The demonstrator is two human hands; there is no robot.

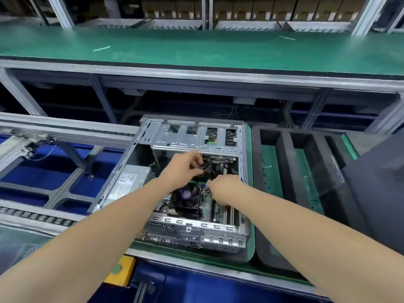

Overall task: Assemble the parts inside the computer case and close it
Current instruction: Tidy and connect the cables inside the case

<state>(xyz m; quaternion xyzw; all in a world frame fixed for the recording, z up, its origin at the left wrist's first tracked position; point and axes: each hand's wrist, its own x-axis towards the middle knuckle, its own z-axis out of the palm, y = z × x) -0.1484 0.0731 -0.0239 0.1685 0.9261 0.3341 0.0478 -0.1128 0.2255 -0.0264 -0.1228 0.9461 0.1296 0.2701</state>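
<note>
Right now we see the computer case (197, 136) lying on its side, open face up, on a green pallet (249, 171) just in front of us, low in the middle of the view. Both our hands reach into it from the near side. Our left hand (184, 166) is curled round a bundle of black cables (211, 166) just under the metal drive cage (192, 139) at the far end of the case. Our right hand (225, 185) sits just beside it, nearer to us, with its fingertips pinching a small pale connector (207, 183); blur keeps us from telling more about that part. Below the hands a black cooler fan (185, 194) with a purple hub sits on the board, and a grey power supply (129, 182) with a white label fills the left side of the case. The rear plate of the case, with its slots and ports, faces us.

Just to the right of the pallet lies a black foam tray (284, 171) with long channels, and past it a dark panel (376, 184). To the left, metal conveyor rails (65, 125) run off over a blue floor. A yellow block (121, 270) sits below the near edge of the line. Beyond the case a table (196, 47) with a green mat spans the view, with brown cartons (262, 9) shelved behind it
</note>
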